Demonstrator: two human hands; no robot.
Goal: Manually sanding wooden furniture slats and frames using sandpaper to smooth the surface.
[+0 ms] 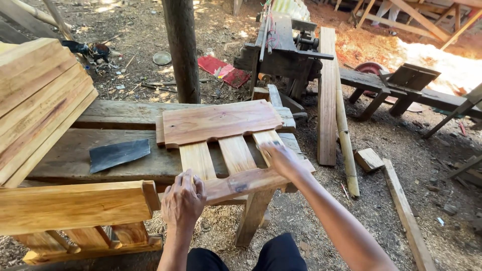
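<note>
A wooden slatted panel (221, 123), with a wide top board and three upright slats joined by a lower rail (241, 183), lies flat on a rough workbench (75, 155). My left hand (183, 200) rests fingers-down on the near end of the lower rail by the left slat. My right hand (278, 156) presses flat on the right slat, slightly blurred. A dark sheet of sandpaper (119, 153) lies on the bench, left of the panel.
Stacked planks (37, 95) rise at the left; another slatted frame (75, 211) stands at the lower left. A post (182, 50), a woodworking machine (283, 47), long boards (327, 95), a low bench (381, 88) and a rooster (90, 50) stand on the dirt floor.
</note>
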